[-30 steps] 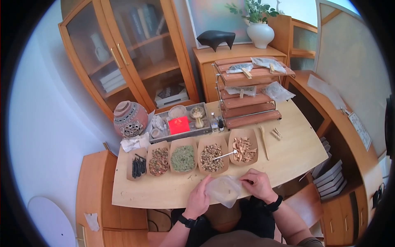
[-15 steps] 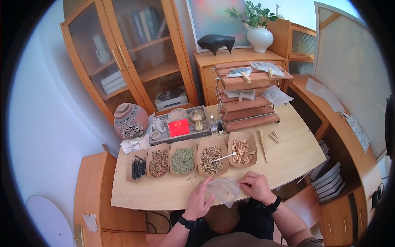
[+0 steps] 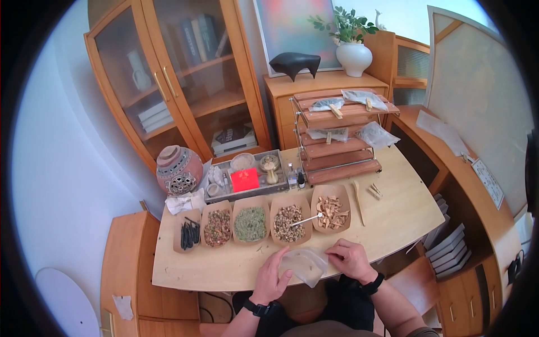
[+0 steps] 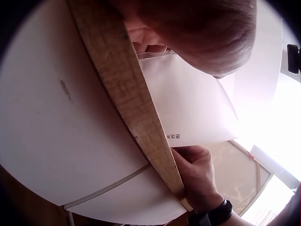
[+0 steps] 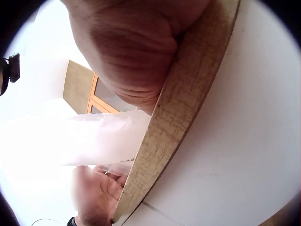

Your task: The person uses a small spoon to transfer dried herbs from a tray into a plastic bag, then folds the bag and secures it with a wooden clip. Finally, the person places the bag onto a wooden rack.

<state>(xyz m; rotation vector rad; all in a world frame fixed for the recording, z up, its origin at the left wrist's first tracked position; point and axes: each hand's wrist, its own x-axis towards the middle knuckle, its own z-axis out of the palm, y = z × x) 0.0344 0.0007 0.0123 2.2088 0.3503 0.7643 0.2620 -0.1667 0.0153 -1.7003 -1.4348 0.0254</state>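
Note:
My left hand holds the left edge of a translucent white pouch over the table's front edge. Its fingers lie along that side and the thumb stands away from the pouch. With thumb and fingertips, my right hand pinches the pouch's opposite side. In the left wrist view, a small dark print shows near one edge of the pouch. Just beyond it stand paper trays of dried flower pieces, with a small spoon lying in them, and pale sliced root.
Further left are trays of green herb, reddish mixed pieces and dark pods. A wooden stick and clothespins lie right. Behind stand a slatted rack with filled bags, a grey tray and a pot.
The left thumb has lifted away from the pouch, and the pouch has tilted a little between the hands. The head view has shifted slightly. The trays have stayed in place.

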